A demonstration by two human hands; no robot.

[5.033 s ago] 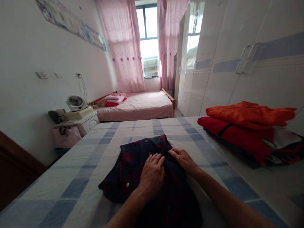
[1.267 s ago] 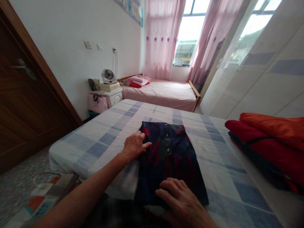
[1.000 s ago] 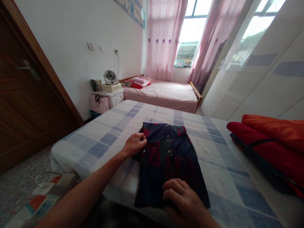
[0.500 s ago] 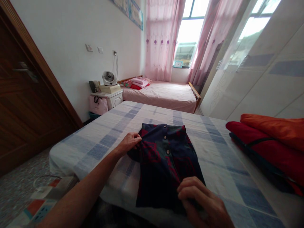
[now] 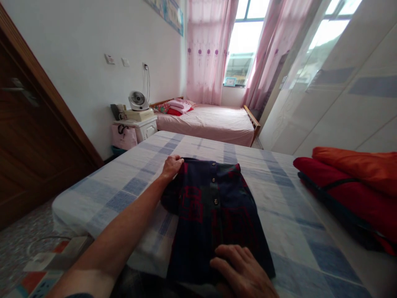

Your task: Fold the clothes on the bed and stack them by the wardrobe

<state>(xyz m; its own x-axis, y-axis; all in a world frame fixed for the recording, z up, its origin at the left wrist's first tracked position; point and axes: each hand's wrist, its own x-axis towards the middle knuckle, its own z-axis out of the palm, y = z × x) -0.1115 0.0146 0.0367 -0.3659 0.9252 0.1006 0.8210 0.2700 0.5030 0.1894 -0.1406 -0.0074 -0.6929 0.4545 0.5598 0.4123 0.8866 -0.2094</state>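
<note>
A dark navy buttoned shirt (image 5: 198, 203) with red patterns lies on the bed before me, folded into a long shape with its buttons facing up. At its far left corner, my left hand (image 5: 173, 166) is closed on the edge of the cloth. Over the near part of the shirt, my right hand (image 5: 238, 269) rests with fingers extended and slightly bent. It presses on the fabric without a visible grip. A darker fold of the shirt sticks out at its left side, under my left forearm.
The bed has a blue and white checked sheet (image 5: 263, 178). Folded red clothes (image 5: 341, 186) and an orange garment (image 5: 356, 165) are stacked at right. A power strip (image 5: 46, 283) is at lower left. Beyond are a pink bed (image 5: 211, 120) and a fan (image 5: 138, 100).
My left hand has moved up to the shirt's far left corner. My right hand has shifted left and lies flatter on the near part, and the cloth there is more spread out.
</note>
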